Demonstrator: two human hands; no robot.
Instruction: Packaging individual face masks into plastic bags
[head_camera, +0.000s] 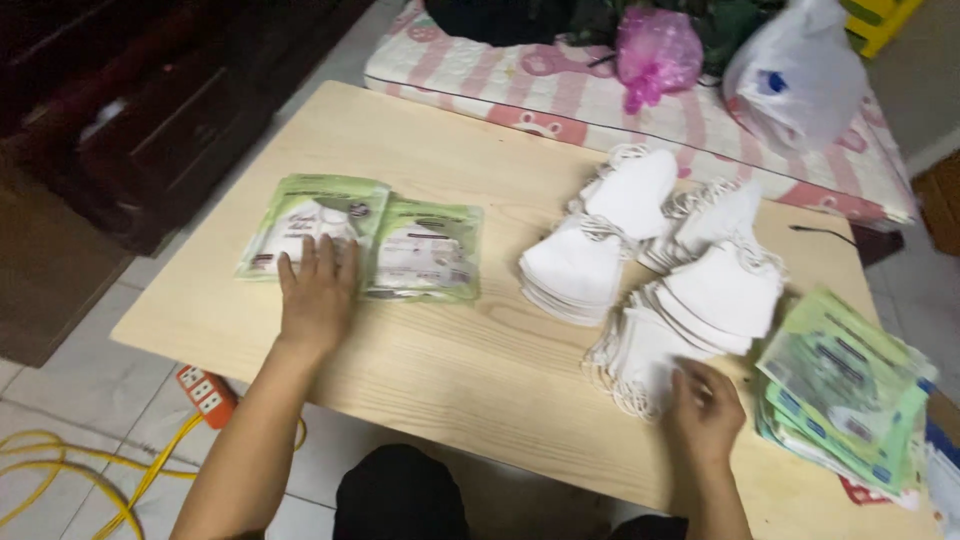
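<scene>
My left hand (318, 292) lies flat, fingers spread, on the near edge of a green packet (312, 222) holding a white mask. A second green packet (427, 250) lies right beside it on the light wooden table (430, 360). My right hand (705, 408) rests on the nearest pile of loose white masks (650, 350), fingers curled on the top one. More white mask piles (600, 240) (725, 285) lie behind it.
A stack of empty green packets (845, 400) sits at the table's right edge. Behind the table lies a pink-patterned mattress (560, 80) with a pink bag (657, 50) and a white bag (795, 75). An orange power strip (207, 392) with yellow cable lies on the floor at left.
</scene>
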